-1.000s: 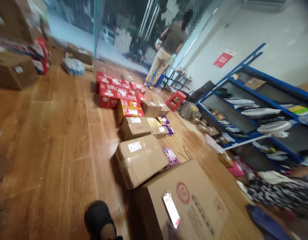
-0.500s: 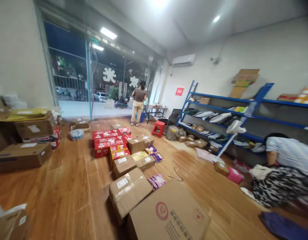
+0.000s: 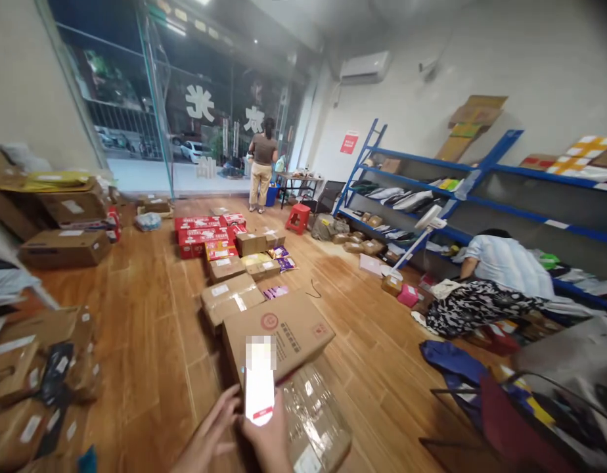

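holding a phone (image 3: 259, 387) upright in the right hand (image 3: 269, 440), low in the head view near the bottom centre, screen lit white and facing the camera. right hand is clamped round the phone's lower end, fingers wrapped from below. left hand (image 3: 209, 437) sits just beside it on the left, fingers spread and loose, fingertips close to the phone's left edge; cannot tell if they touch it. hands are near each other but not joined.

phone sits in front of a big cardboard box (image 3: 278, 332) with a red round logo, lying on the wood floor (image 3: 150, 341). a taped box (image 3: 316, 420) wrapped in clear film lies just right of the hands, below the big box. behind them a row of smaller brown boxes (image 3: 229, 295) runs away from the camera, then red cartons (image 3: 200, 233) stacked further back.

left side: piled brown boxes (image 3: 62, 246) along the wall and loose parcels (image 3: 32, 374) near the bottom left corner. right side: blue shelves (image 3: 485, 177) with parcels on them, and a person (image 3: 495, 276) in a white top and patterned trousers bent low at the shelf. a red stool (image 3: 298, 217) stands mid room. another person (image 3: 261, 164) stands far back by the glass front, facing away.
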`<state>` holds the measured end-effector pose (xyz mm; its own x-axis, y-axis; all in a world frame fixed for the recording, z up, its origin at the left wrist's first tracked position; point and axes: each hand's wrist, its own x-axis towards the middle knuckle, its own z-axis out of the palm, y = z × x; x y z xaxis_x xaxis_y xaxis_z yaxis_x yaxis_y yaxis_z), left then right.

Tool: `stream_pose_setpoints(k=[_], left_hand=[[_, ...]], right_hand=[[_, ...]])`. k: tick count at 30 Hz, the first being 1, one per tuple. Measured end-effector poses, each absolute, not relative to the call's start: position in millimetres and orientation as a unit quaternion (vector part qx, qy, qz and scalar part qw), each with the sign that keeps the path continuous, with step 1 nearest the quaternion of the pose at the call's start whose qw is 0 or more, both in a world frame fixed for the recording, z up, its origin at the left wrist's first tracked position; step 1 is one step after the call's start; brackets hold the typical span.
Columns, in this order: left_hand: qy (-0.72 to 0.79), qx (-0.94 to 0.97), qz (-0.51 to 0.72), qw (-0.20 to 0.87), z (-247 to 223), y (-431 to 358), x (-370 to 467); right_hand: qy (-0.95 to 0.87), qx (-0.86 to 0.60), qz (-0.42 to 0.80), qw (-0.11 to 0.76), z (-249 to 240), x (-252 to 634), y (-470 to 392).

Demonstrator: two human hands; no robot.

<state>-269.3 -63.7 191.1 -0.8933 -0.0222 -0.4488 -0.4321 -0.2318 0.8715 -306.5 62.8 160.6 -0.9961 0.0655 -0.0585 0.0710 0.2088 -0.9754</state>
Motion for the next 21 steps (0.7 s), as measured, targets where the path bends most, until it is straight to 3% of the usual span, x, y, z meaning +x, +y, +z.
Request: stream_pose_setpoints(k=[2, 5, 10, 14, 21], left_hand=[[0.475, -0.176, 0.848, 0.159, 201, -20, -265], [0.403, -0.157, 0.889, 0.151, 221, 35, -250], [0.408, -0.098, 0.876, 0.238, 252, 91, -216], [0.399, -0.04, 0.861, 0.312, 251, 126, -188], [0.399, -0.054, 0.838, 0.368, 241, 191, -136]], right_hand=[[0.773, 0.041, -0.634, 0.01, 179, -291, 91], [0.776, 0.007, -0.631, 0.008, 207, -267, 138], [0.726, -0.015, -0.688, 0.025, 237, -229, 218], [0.639, 0.082, -0.765, 0.023, 248, -211, 266], [0.603, 0.205, -0.771, -0.015, 249, -158, 325]])
